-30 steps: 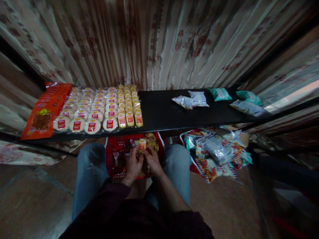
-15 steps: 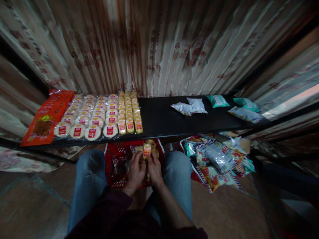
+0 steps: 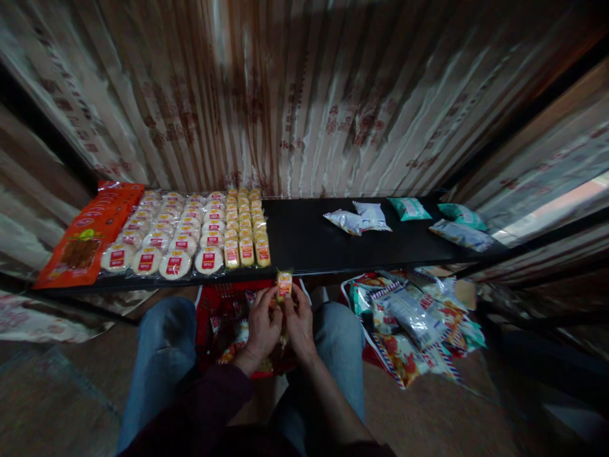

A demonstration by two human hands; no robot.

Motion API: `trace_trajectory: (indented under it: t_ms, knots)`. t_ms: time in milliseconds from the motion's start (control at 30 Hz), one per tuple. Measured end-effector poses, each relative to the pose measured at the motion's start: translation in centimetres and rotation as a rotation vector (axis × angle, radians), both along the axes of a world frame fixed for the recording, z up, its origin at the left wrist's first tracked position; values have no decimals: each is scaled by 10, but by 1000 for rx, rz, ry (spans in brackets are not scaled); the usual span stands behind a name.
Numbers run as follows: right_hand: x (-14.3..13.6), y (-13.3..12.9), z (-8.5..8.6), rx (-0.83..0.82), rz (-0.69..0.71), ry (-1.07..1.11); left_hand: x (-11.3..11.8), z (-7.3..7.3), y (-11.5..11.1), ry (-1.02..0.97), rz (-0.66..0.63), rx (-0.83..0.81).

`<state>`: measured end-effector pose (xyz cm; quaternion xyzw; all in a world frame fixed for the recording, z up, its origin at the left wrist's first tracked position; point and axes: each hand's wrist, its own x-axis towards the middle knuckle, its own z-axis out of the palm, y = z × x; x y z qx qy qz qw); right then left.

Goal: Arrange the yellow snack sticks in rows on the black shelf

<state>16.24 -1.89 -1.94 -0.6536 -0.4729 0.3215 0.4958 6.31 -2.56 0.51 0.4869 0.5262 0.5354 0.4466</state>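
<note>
Between my fingertips is a small wrapped yellow snack bar [image 3: 284, 285] with a red and white label, held upright over the red basket. My left hand [image 3: 261, 327] grips it from the left side, and my right hand [image 3: 299, 324] pinches it from the right. Below them, the red basket [image 3: 203, 317] between my knees contains several wrapped snacks, partly hidden by my hands. Just beyond, on the black shelf [image 3: 299, 238], similar yellow snack bars [image 3: 246, 251] stand in rows. Round white wrapped crackers [image 3: 176, 263] form rows to their left.
An orange snack bag [image 3: 80, 244] lies at the shelf's left end. Silver-white packets [image 3: 373, 216] and green packets [image 3: 409, 208] rest toward the right. A second basket heaped with snack bags [image 3: 413, 317] sits beside my right knee. A patterned curtain [image 3: 295, 95] hangs behind the shelf.
Both hands have raised the snack bar a little, from inside the basket toward the shelf's front edge. The view has tilted slightly, so the shelf sits lower in the picture.
</note>
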Motion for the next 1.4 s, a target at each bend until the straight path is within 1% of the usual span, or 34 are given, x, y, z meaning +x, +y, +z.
trace_trajectory:
  t_ms: [233,333,467,667,933,1067,1200,1400]
  knots:
    - [7,15,3,57,-11,-63,6,7,13,-19,16,-12]
    - [8,21,6,75,-6,-77,8,10,20,14,11,-6]
    - [10,26,8,75,2,-84,9,16,27,55,15,3]
    - [13,35,13,72,10,-89,10,21,37,53,16,19]
    - [18,54,19,62,30,-80,14,22,53,196,6,54]
    - [19,62,19,71,26,-86,13,25,59,388,-43,91]
    - [22,69,22,89,53,-71,13,33,64,495,-74,104]
    - [26,83,29,97,94,-50,15,50,77,580,-114,49]
